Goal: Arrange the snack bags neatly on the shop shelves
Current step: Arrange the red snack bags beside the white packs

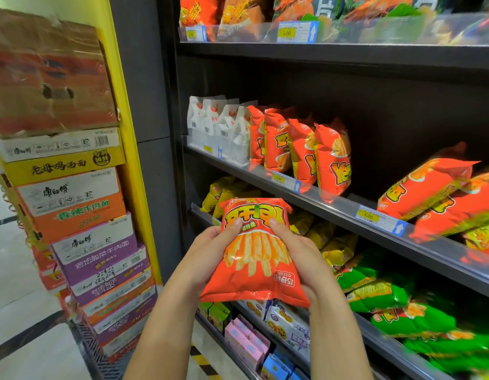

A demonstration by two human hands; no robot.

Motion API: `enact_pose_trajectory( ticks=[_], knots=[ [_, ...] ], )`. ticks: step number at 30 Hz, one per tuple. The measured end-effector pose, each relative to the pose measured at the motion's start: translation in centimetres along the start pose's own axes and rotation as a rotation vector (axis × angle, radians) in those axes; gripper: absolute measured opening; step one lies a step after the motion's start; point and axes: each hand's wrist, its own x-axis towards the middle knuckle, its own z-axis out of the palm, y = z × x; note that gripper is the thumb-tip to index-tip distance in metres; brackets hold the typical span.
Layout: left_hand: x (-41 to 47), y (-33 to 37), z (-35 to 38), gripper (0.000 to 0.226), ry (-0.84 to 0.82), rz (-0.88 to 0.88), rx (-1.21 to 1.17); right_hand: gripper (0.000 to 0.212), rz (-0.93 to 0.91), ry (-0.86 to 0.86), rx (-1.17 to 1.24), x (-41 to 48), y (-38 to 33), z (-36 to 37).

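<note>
I hold an orange-red snack bag (254, 256) with a picture of fries on it, upside down, in front of the dark shelves. My left hand (210, 245) grips its left side with the thumb on the front. My right hand (292, 248) grips its right side the same way. On the middle shelf (347, 212) stand several matching orange bags (301, 149) upright in a row beside white bags (218, 127). Further right, more orange bags (430, 190) lie tipped over.
Yellow bags (227, 190) and green bags (397, 305) fill the shelf below. Small boxes (249, 341) sit on the bottom shelf. Stacked noodle cartons (81, 223) rise at the left by a yellow pillar (125, 111). The top shelf holds more bags (238, 12).
</note>
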Motion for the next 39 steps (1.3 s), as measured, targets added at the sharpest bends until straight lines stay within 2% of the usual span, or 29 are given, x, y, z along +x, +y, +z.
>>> enact_pose_trajectory(
  ticks=[6,8,11,14,16,19,22,24,27,29,32,34,36,39],
  knots=[
    [0.3,-0.6,0.0,0.043,0.014,0.087,0.017,0.064,0.081,-0.081,0.162,0.6,1.0,-0.2],
    [0.4,-0.5,-0.1,0.051,0.035,0.092,0.083,0.067,0.081,-0.116,0.204,0.9,1.4,-0.6],
    [0.9,-0.5,-0.6,0.071,0.173,0.176,0.283,0.060,0.008,-0.050,0.156,1.2,2.0,-1.1],
    [1.1,-0.7,-0.7,0.050,0.307,0.375,0.471,0.073,-0.102,0.033,0.081,1.5,2.4,-0.7],
    [1.1,-0.7,-0.2,0.033,0.278,0.453,0.459,0.069,-0.208,0.105,0.031,1.7,2.4,-0.3],
    [0.9,-0.8,1.1,0.033,0.159,0.444,0.454,0.068,-0.333,0.169,-0.113,1.6,2.1,0.4],
    [0.9,-1.0,1.9,0.047,0.083,0.419,0.497,0.071,-0.395,0.161,-0.242,1.2,1.7,0.8],
    [0.8,-0.9,2.0,0.045,0.051,0.385,0.457,0.074,-0.405,0.118,-0.297,1.1,1.5,0.7],
    [0.9,-0.6,1.6,0.037,0.073,0.392,0.412,0.060,-0.432,0.086,-0.371,0.9,0.9,0.6],
    [0.9,-0.6,1.3,0.049,0.104,0.392,0.363,0.051,-0.446,0.092,-0.414,0.8,0.8,0.6],
    [0.8,-0.4,1.1,0.077,0.162,0.344,0.327,0.029,-0.497,0.104,-0.457,0.5,0.5,0.7],
    [0.7,-0.2,1.1,0.080,0.225,0.300,0.311,0.030,-0.531,0.117,-0.451,0.4,0.4,0.6],
    [0.6,-0.2,0.8,0.072,0.255,0.257,0.232,0.032,-0.543,0.142,-0.386,0.4,0.3,0.5],
    [0.3,-0.2,0.3,0.063,0.169,0.211,0.056,0.035,-0.518,0.212,-0.280,0.7,0.1,0.1]
  ],
)
